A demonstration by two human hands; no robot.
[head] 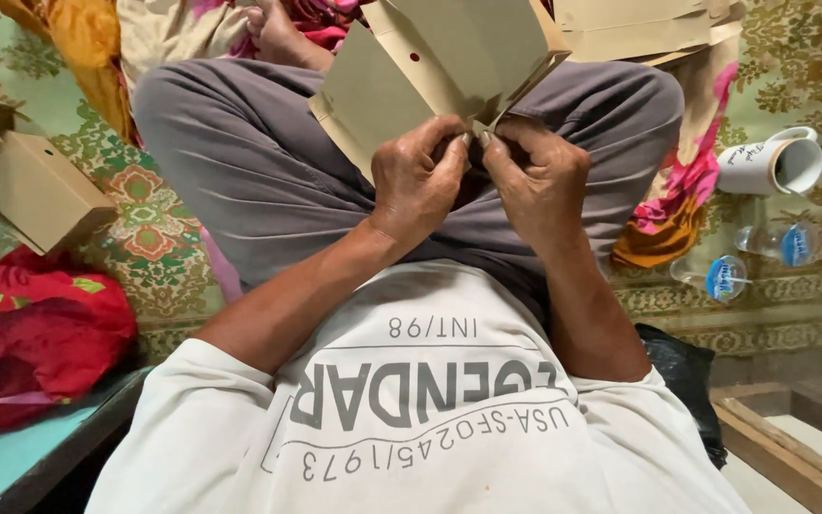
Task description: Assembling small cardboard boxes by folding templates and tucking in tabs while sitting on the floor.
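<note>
A patterned green floor mat carries two folded cardboard boxes at the left, beside a red floral cloth. At the right, a white mug lies on its side near two clear plastic bottles.

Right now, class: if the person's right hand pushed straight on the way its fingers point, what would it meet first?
The right hand points toward the left hand, both pinching the tan cardboard piece. It would probably meet that cardboard's lower edge first, then the left fingertips; depth is unclear.
</note>
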